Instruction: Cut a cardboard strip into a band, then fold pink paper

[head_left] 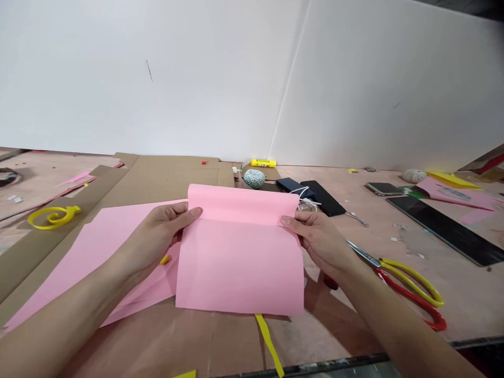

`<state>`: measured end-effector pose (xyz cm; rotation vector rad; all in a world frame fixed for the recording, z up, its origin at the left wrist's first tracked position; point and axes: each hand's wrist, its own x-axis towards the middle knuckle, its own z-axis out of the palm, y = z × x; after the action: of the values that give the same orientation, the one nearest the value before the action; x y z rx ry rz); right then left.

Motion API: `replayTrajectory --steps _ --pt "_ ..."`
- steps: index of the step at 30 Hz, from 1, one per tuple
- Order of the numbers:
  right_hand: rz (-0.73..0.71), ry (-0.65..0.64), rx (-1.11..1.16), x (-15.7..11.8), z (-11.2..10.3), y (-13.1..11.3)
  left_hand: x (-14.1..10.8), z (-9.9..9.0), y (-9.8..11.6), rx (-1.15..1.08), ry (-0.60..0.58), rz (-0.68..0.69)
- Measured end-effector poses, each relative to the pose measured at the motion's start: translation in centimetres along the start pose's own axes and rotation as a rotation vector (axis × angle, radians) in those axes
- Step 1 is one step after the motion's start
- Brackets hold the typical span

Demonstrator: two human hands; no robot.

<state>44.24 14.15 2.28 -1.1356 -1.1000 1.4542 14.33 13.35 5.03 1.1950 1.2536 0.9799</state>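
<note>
A pink sheet of paper (240, 268) is held up above the table between my two hands. Its upper part bends over, with a crease running across between my thumbs. My left hand (167, 226) pinches the left edge at the crease, thumb on the near face. On the right edge, my right hand (311, 233) grips at the same height; the fingers behind the paper are partly hidden. Beneath and left of my left hand lies more pink paper (114, 231). A yellow paper strip (270, 344) sticks out below the held sheet.
Scissors (394, 273) with red and yellow handles lie beside my right forearm. Behind are a glue stick (263, 163), a speckled ball (254, 179) and a black phone (325, 198). Cardboard (165, 178) and a curled yellow strip (53, 217) lie left. A white panel (157, 94) stands behind.
</note>
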Motion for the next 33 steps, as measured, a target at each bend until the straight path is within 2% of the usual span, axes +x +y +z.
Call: replayTrajectory --steps 8,13,24,33 --pt "-0.01 0.036 0.014 0.2 -0.4 0.2 -0.5 0.2 1.1 -0.026 0.006 -0.077" --pt "-0.013 0.016 0.019 0.2 -0.3 0.2 -0.6 0.2 1.2 -0.005 -0.009 -0.095" --pt "-0.02 0.01 0.013 0.2 -0.7 0.4 -0.4 -0.1 1.1 -0.027 -0.046 -0.071" --pt "0.01 0.04 0.036 -0.1 -0.3 -0.1 0.6 -1.2 0.1 0.013 -0.063 0.002"
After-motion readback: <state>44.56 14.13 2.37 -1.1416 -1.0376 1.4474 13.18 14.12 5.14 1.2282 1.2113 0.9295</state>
